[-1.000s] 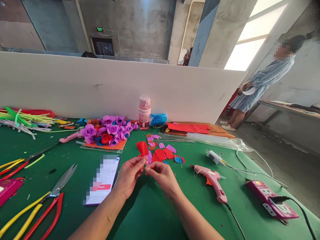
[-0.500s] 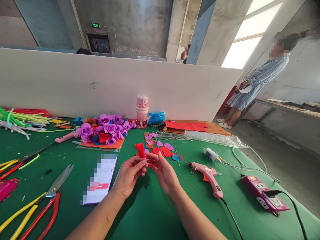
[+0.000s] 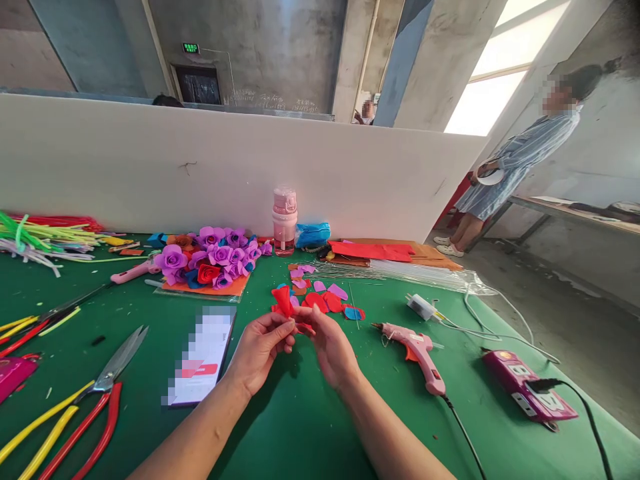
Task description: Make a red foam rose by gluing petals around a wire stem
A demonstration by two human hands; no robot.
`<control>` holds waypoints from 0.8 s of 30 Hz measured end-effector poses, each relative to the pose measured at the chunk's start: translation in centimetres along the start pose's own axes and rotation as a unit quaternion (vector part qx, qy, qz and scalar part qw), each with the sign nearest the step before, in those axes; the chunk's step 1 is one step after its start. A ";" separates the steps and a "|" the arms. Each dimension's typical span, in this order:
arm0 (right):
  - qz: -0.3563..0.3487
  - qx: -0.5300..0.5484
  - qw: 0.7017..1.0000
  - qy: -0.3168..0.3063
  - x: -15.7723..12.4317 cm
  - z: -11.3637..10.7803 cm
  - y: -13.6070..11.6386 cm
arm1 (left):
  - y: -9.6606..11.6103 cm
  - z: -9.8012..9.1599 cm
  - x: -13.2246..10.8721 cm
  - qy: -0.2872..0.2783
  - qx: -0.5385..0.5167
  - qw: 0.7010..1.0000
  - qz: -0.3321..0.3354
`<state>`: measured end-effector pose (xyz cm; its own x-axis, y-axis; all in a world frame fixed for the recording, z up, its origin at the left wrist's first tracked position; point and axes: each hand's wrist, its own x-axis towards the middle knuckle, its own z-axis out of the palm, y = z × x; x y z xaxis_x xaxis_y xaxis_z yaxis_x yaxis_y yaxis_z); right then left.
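My left hand (image 3: 261, 348) pinches the base of a red rolled paper flower bud (image 3: 283, 300), which stands upright above the fingertips. Close against it, my right hand (image 3: 334, 350) has its fingers bent around a red petal (image 3: 305, 329); the fingers hide part of it. Just beyond the hands lie loose red petals (image 3: 316, 301), purple petals (image 3: 339, 291) and a blue petal (image 3: 354, 313). To the right is a pink glue gun (image 3: 417, 353), its nozzle pointing toward the petals.
Finished purple flowers (image 3: 220, 257) are heaped at the back left. A phone (image 3: 203, 360) and red-and-yellow-handled cutters (image 3: 107, 380) lie left. A pink bottle (image 3: 285, 223) stands by the white partition (image 3: 225, 167). A power strip (image 3: 530, 387) is right; one person stands beyond the table.
The red bud has tilted slightly and shifted a little to the right. My right fingers have curled in a bit closer to it.
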<state>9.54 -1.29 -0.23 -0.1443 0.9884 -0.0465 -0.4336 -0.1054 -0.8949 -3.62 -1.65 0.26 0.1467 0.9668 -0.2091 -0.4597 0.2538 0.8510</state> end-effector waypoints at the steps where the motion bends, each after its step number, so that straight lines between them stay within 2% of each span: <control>1: -0.001 -0.006 1.000 -0.008 0.0 0.0 0.1 | 0.0 0.0 0.0 -0.001 -0.001 1.000 -0.001; 5: 0.008 -0.010 0.999 -0.037 0.0 0.0 0.4 | 0.0 0.2 -0.1 -0.011 -0.004 1.000 -0.004; 12: -0.012 0.002 1.000 -0.026 -0.2 0.3 0.3 | -0.4 0.2 0.0 -0.018 -0.003 1.000 -0.004; 17: -0.030 -0.041 0.999 0.003 -0.2 0.2 0.2 | -0.1 0.4 -0.1 -0.003 0.004 1.000 -0.001; 24: -0.103 -0.147 0.983 0.031 -0.3 0.1 -0.2 | -0.1 0.2 0.1 0.016 -0.004 1.000 -0.002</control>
<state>9.60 -1.59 -0.03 -0.0227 0.9912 0.1301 -0.1704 0.1243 -0.9775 -3.33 -1.63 0.24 0.1199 0.9663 -0.2279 -0.4668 0.2575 0.8460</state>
